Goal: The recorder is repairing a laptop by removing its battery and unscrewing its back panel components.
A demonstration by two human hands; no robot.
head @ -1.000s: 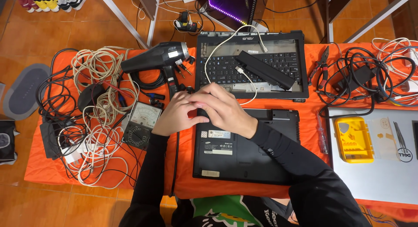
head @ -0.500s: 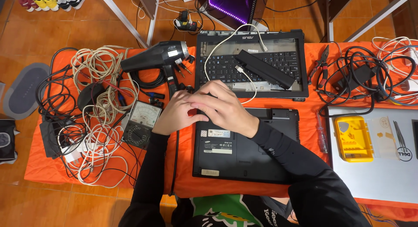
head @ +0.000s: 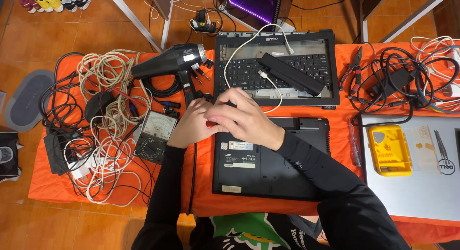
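A black laptop lies closed and bottom-up on the orange table cover, a white label on its base. Both my hands meet over its upper left corner. My left hand comes in from the left with its fingers curled toward the right hand. My right hand arches over the corner, fingers bent down and touching the left hand. A small red patch shows between them. What it is, and which hand grips it, is hidden.
Beyond the hands sits an open laptop shell with keyboard, a black battery bar and a white cable on it. A black hair dryer, an analog multimeter and cable tangles lie left. Pliers, a yellow case and a silver laptop lie right.
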